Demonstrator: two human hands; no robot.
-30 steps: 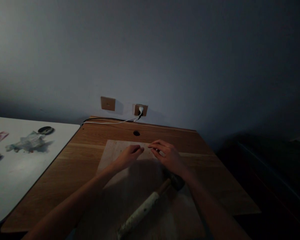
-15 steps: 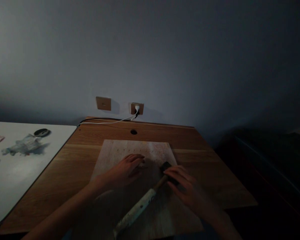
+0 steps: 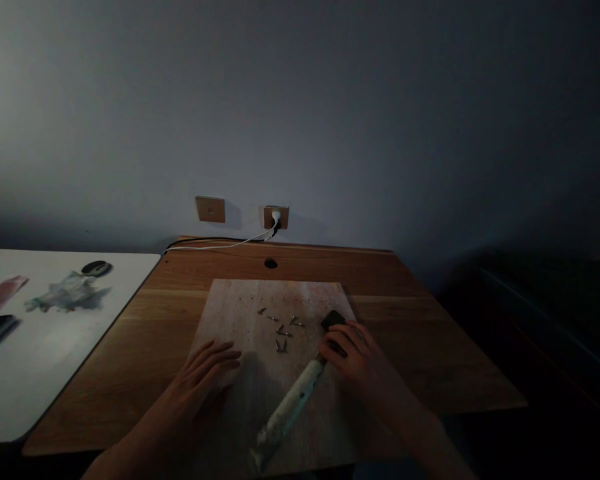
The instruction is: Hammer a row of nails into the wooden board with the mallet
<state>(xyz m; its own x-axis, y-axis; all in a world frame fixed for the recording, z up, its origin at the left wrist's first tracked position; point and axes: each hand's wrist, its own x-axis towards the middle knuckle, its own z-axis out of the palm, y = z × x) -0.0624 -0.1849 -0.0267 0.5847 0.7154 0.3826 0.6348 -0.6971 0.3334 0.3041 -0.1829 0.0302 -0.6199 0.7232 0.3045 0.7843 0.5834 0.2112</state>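
Note:
A pale wooden board (image 3: 240, 303) lies on a brown wooden desk (image 3: 395, 333). Several small nails (image 3: 280, 330) are scattered on its middle. A hammer (image 3: 293, 403) with a worn whitish handle lies slantwise on the board, its dark head (image 3: 331, 320) towards the far right. My right hand (image 3: 353, 357) rests over the hammer near the head, fingers curled on it. My left hand (image 3: 203, 377) lies flat on the board's left part, fingers spread, holding nothing.
A white table (image 3: 45, 360) adjoins on the left, bearing a crumpled clear wrapper (image 3: 63, 293), a dark round lid (image 3: 97, 268), a reddish packet and a dark flat object. Two wall plates sit behind the desk; a white cable (image 3: 220, 245) runs from the plug. A cable hole (image 3: 271, 263) pierces the desk.
Both hands drew back from the board's far part, uncovering the nails. My right hand moved onto the hammer's head end; my left hand slid to the near left and flattened.

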